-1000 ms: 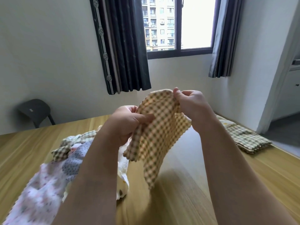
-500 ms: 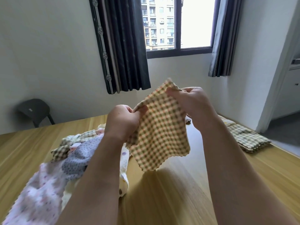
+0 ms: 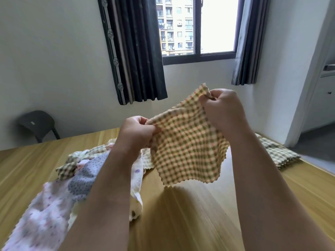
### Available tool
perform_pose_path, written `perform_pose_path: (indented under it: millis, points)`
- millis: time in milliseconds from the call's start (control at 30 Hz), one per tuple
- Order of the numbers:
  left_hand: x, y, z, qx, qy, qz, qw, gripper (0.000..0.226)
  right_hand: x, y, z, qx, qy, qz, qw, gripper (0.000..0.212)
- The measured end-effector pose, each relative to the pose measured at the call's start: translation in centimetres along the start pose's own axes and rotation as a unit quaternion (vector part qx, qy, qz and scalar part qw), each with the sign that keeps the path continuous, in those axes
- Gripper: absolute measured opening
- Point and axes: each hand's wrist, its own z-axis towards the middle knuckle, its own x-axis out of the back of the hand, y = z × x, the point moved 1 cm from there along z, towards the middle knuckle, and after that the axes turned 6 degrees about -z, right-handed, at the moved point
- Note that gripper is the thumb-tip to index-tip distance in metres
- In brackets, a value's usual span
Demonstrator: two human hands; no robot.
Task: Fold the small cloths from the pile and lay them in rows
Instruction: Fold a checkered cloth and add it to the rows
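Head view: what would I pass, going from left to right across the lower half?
A dark stool → pile of unfolded cloths → left hand → checked cloth pinched by both hands → right hand → folded checked cloths.

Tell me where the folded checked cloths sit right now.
In the head view, the folded checked cloths lie at the table's far right edge, just right of the right forearm.
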Motion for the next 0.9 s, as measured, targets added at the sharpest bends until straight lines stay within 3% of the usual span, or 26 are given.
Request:
perform_pose_path:
  millis: [67, 133, 200, 300, 367, 467, 600, 700, 833, 900]
  points:
    - [-0.1, 0.8, -0.6, 0.079, -0.088, -0.159, 0.980, 0.019, 1.0, -0.2, 0.0, -0.029, -0.010, 0.016, 0.999, 0.033]
    - [0.0, 1.6, -1.3, 0.144, -0.188, -0.280, 0.930, 0.019, 2.1, -0.2, 0.1, -0.051, -0.028, -0.014, 0.998, 0.025]
    - [0.3, 1.8, -1.7, 0.175, -0.238, -0.296, 0.908, 0.018, 3.0, -0.1, 0.2, -0.079, -0.055, -0.078, 0.992, 0.022]
    - [-0.1, 1.0, -1.3, 0.197, -0.234, -0.270, 0.913, 0.017, 3.5, 0.3, 0.3, -0.113, -0.101, -0.129, 0.980, 0.017]
    - [-0.6, -0.1, -0.4, 0.193, -0.180, -0.200, 0.944, 0.016, 3.1, 0.7, 0.2, -0.123, -0.128, -0.160, 0.971, 0.017]
    - [-1.2, -1.7, 0.2, 0.135, -0.110, 0.016, 0.985, 0.021, 1.6, 1.9, 0.2, -0.136, -0.173, -0.218, 0.951, 0.021]
    - [-2.0, -3.9, 0.5, 0.043, -0.101, 0.243, 0.964, 0.021, -0.6, 4.0, 0.0, -0.106, -0.267, -0.321, 0.903, 0.012]
    - [-2.8, -4.9, 0.6, -0.025, -0.065, 0.331, 0.941, 0.018, -1.6, 5.1, -0.1, -0.089, -0.305, -0.386, 0.866, 0.038]
    - [-3.6, -4.9, 0.1, -0.096, 0.005, 0.409, 0.907, 0.012, -0.6, 6.6, -0.3, -0.060, -0.240, -0.374, 0.894, 0.016]
    - [-3.8, -4.9, 0.0, -0.117, 0.038, 0.425, 0.897, 0.014, 0.4, 7.5, -0.6, -0.067, -0.237, -0.304, 0.920, 0.023]
